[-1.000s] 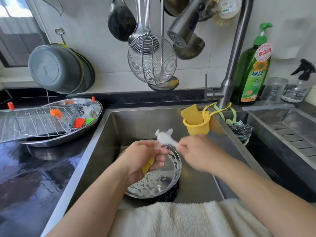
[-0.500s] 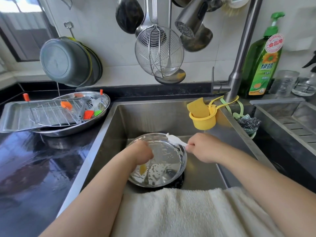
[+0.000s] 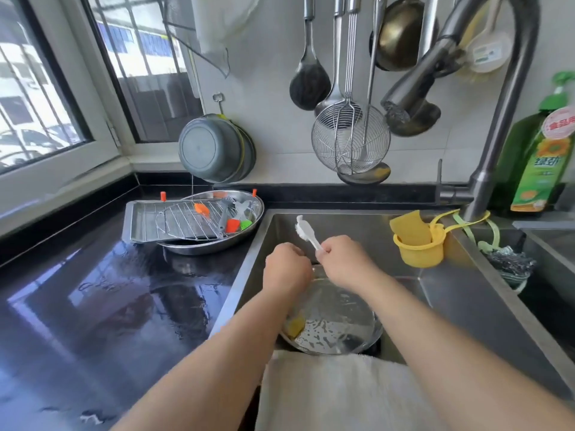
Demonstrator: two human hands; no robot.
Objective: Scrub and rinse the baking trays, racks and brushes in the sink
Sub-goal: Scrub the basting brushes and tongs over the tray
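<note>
The right hand [image 3: 340, 259] has its fingers pinched around the thin handle of a white brush [image 3: 306, 231], whose bristled head points up and away from the knuckles, toward the back wall of the sink [image 3: 357, 225]. Half a second ago that brush lay low over the dish; now it is lifted clear of it. The left hand [image 3: 286, 270] sits just beside the right, almost touching it, its fingers curled under and turned away from me, so I cannot tell whether they grip anything. A moment back it was holding something yellow; now a yellow sponge [image 3: 294, 326] lies below the left wrist, on the near rim of the round steel dish [image 3: 339, 321], which is streaked with suds. My guess is that the scrubbing has moved from the dish to the brush itself, with rinsing not yet done, since no water runs from the faucet head [image 3: 395, 112] high above the knuckles.

Out to the left of both hands, on the wet black counter [image 3: 93, 290], a baking tray [image 3: 140, 219] and wire rack [image 3: 186, 219] rest across an oval pan [image 3: 249, 225] with orange and green brushes [image 3: 236, 224]. Whether these are washed or waiting, I cannot tell. Right of the fingers hangs a yellow caddy [image 3: 418, 251].
</note>
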